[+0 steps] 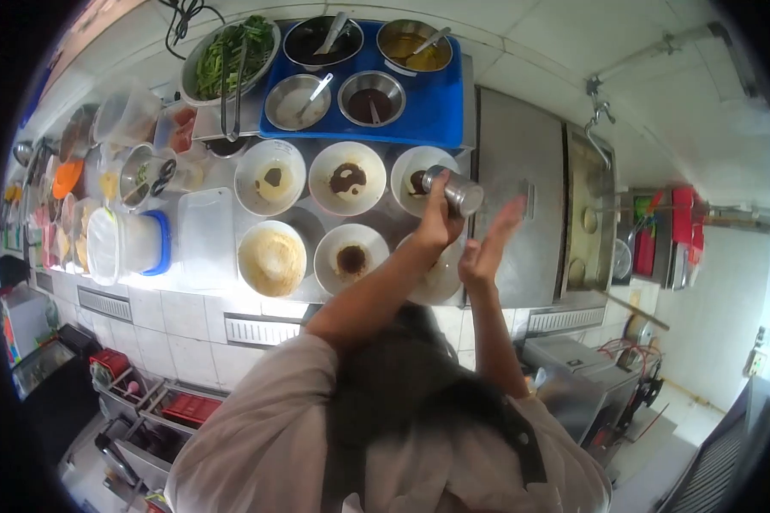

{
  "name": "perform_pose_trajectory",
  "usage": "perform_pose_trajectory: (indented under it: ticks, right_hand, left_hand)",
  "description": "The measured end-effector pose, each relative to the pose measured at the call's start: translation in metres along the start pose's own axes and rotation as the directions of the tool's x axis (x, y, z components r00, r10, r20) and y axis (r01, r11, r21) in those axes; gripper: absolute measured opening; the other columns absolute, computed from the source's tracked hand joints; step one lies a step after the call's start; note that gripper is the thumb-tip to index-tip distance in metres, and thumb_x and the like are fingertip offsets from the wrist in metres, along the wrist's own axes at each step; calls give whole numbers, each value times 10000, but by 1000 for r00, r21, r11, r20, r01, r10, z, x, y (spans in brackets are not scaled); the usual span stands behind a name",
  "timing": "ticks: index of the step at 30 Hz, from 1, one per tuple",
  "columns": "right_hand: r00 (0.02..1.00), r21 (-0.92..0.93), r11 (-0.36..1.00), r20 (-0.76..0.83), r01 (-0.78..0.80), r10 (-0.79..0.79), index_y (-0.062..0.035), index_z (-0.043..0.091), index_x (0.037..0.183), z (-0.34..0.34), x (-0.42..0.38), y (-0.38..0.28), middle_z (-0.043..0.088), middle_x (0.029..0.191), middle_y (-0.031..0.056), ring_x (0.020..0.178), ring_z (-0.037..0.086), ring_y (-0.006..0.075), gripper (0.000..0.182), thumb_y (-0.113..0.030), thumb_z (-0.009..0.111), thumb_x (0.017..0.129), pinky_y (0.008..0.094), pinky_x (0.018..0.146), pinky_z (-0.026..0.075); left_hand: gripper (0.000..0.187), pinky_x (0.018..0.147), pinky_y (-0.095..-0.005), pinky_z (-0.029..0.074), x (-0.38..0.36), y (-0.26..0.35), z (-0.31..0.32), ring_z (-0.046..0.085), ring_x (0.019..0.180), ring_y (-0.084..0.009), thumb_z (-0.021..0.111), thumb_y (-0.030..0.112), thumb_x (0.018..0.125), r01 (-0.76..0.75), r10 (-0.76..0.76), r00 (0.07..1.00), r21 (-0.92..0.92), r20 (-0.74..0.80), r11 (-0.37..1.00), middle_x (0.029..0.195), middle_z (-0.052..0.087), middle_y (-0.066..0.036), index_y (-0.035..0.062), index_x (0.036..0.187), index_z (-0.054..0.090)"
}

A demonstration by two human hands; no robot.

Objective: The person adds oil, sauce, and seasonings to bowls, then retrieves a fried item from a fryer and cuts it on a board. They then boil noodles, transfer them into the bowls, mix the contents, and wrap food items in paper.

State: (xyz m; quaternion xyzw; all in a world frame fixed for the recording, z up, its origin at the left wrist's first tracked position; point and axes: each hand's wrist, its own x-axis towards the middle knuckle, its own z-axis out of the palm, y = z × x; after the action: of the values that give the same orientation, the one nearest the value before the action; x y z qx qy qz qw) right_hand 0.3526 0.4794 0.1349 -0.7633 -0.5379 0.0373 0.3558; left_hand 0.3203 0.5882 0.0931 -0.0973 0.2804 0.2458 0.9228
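My left hand [439, 221] grips a small metal canister [465, 196], tilted on its side over the back right white bowl [399, 162]. Beside it, my right hand [490, 246] is open with its fingers stretched out, apart from the canister. White bowls stand in two rows. In the back row, the left bowl [246, 162] and middle bowl [321, 162] hold dark brown sauce. A pale paste coats the front left bowl [252, 244], and the front middle bowl [325, 244] has brown sauce. My forearm and hand partly cover the front right bowl [436, 286].
Behind the bowls, a blue tray [334, 130] carries metal bowls of sauces with spoons. A colander of green vegetables [231, 60] with tongs [231, 115] sits to its left. Further left are a white tub [115, 246] and several containers. A steel lid [522, 128] lies right of the bowls.
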Motion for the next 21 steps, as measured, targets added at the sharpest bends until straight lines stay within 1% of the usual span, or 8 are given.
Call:
perform_pose_trajectory:
  ticks: [2,4,6,10,12,15,19,21]
  right_hand:
    - [969,-113,992,233,-54,80,15,54,1517,-2,6,-3,28,1577,262,1465,21,417,970,-718,245,911,611,1122,-32]
    - [970,-102,994,231,-50,73,16,44,1517,-11,9,-7,22,1582,250,1468,33,404,998,-741,231,896,617,1121,-22]
    - [990,-46,999,-136,21,-27,28,43,1513,-26,23,-23,25,1579,258,1467,41,407,988,-720,256,904,605,1131,4]
    - [935,82,985,-334,151,-115,38,37,1510,-4,45,-78,53,1576,261,1467,41,411,972,-687,292,915,587,1142,38]
    - [910,67,978,360,196,-207,93,80,1487,28,45,-90,96,1560,290,1454,94,438,923,-586,391,943,555,1153,61]
    - [909,42,909,34,414,-415,82,124,1487,57,49,-100,128,1549,299,1440,139,456,895,-568,412,943,589,1136,82]
    - [848,-62,936,449,345,-283,45,129,1503,77,53,-114,123,1553,297,1448,120,447,879,-587,383,948,622,1119,65]
    - [888,50,919,239,392,-392,47,136,1501,79,67,-141,124,1553,296,1447,125,446,873,-585,380,951,621,1119,73]
  left_hand:
    - [521,1038,-396,419,-20,-2,5,597,1082,-244,604,453,891,245,-227,953,-67,200,967,1125,612,-112,97,1258,501]
    - [494,1001,-374,451,-15,-8,-3,607,1064,-232,582,463,904,188,-176,963,-44,206,981,1114,621,-76,91,1224,527]
    - [494,985,-363,462,-16,-6,7,609,1062,-229,580,451,912,-31,36,997,-68,71,997,1118,622,-71,85,1238,521]
    - [470,999,-389,452,-40,43,-1,608,1051,-263,620,415,898,-103,128,985,-197,115,975,1114,622,-100,77,1214,536]
    - [517,1020,-422,430,-84,68,2,599,1068,-293,559,482,914,-389,376,888,-1,264,921,1142,617,-115,65,1219,547]
    - [613,1030,-499,429,-81,113,-16,583,1111,-323,510,538,919,14,86,943,-296,322,955,1223,586,-148,33,1265,494]
    - [643,1045,-475,409,-98,106,-29,502,1210,-290,505,556,918,-367,384,896,-112,222,923,1302,519,-140,65,1328,434]
    - [658,1051,-463,401,-100,135,-26,485,1227,-280,492,565,920,-389,403,886,-105,227,915,1320,505,-134,68,1345,415]
